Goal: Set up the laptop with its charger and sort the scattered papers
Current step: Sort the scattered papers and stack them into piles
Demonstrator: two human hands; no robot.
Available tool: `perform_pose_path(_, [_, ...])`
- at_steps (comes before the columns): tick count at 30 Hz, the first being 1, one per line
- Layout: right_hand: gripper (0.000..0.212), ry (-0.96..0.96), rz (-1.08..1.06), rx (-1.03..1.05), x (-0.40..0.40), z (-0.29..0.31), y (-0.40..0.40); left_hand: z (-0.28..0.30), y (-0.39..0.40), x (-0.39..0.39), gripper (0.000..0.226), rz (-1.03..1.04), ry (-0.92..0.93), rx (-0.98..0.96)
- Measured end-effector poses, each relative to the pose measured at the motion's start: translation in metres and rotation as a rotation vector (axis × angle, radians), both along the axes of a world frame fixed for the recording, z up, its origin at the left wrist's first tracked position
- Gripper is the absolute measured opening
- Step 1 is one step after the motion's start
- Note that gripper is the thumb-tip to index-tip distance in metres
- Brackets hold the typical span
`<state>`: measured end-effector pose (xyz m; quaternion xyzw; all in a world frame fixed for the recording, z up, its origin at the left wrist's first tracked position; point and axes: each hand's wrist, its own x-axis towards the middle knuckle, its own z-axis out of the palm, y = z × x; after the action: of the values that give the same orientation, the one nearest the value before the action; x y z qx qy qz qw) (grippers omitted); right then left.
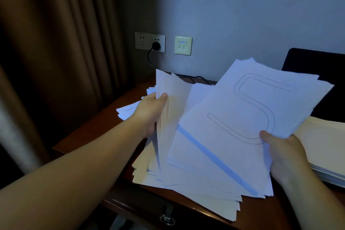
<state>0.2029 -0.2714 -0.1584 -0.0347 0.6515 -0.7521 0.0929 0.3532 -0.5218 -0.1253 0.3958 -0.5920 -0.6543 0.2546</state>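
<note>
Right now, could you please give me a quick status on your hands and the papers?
Left hand grips an upright sheaf. Right hand pinches the top stack. Loose papers underneath on the desk. Nothing blocking.

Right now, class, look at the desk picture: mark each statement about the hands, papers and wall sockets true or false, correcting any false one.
1. The left hand grips a sheaf of papers. True.
2. The right hand is empty. False: its thumb pinches the sheet with a looping outline.
3. A black plug sits in the wall socket. True.
4. The curtain hangs on the right. False: it hangs on the left.
</note>
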Motion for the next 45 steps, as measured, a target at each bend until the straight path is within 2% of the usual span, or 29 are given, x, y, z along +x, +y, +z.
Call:
perform_pose_path(4, [0.020, 0.149, -0.028, 0.202, -0.001, -0.007, -0.001, -0.003, -0.002, 0.000, 0.024, -0.024, -0.059, -0.020])
perform_pose_path(7, [0.024, 0.188, -0.034, 0.238, 0.003, -0.009, -0.002, -0.008, -0.006, 0.002, 0.017, 0.023, -0.103, -0.035])
perform_pose_path(9, [0.018, 0.197, -0.029, 0.266, 0.002, -0.007, -0.003, -0.009, -0.005, 0.002, 0.011, 0.045, -0.116, -0.042])
perform_pose_path(11, [0.021, 0.146, -0.003, 0.189, 0.001, -0.004, -0.002, -0.008, -0.004, 0.002, 0.012, 0.035, -0.117, -0.030])
perform_pose_path(14, [0.021, 0.043, 0.076, 0.039, 0.006, 0.003, -0.003, -0.008, -0.002, 0.002, 0.029, -0.074, -0.040, 0.048])
perform_pose_path(18, [0.026, 0.050, 0.095, 0.037, 0.011, 0.001, -0.009, -0.012, 0.005, -0.003, 0.034, -0.127, 0.029, 0.160])
perform_pose_path(20, [0.028, 0.077, 0.091, 0.027, 0.012, 0.001, -0.010, -0.010, 0.009, -0.004, 0.045, -0.134, 0.014, 0.192])
perform_pose_path(26, [0.020, -0.017, 0.069, -0.177, 0.012, 0.007, -0.007, -0.015, 0.007, 0.000, 0.050, -0.206, -0.040, 0.087])
perform_pose_path(29, [0.018, -0.029, 0.005, -0.238, 0.010, 0.012, -0.003, -0.015, 0.008, 0.003, 0.050, -0.177, -0.061, -0.043])
perform_pose_path(31, [0.008, -0.010, -0.028, -0.229, 0.006, 0.010, 0.002, -0.013, 0.006, 0.006, 0.051, -0.169, -0.050, -0.061])
perform_pose_path(33, [0.021, 0.037, -0.028, -0.158, 0.003, 0.006, 0.005, -0.013, 0.002, 0.008, 0.049, -0.161, -0.036, -0.064])
perform_pose_path(35, [0.018, 0.015, -0.024, -0.129, -0.001, 0.004, 0.008, -0.013, 0.000, 0.010, 0.048, -0.146, -0.010, -0.042])
perform_pose_path(37, [0.008, -0.046, 0.018, -0.180, -0.001, 0.006, 0.006, -0.012, -0.002, 0.010, 0.045, -0.131, 0.023, 0.020])
perform_pose_path(42, [0.033, -0.255, 0.203, -0.249, 0.009, 0.013, 0.002, -0.005, -0.003, 0.015, 0.040, -0.045, 0.152, 0.095])
perform_pose_path(45, [0.023, -0.227, 0.313, -0.213, 0.017, 0.020, 0.002, -0.004, -0.006, 0.010, 0.041, 0.088, 0.262, 0.056])
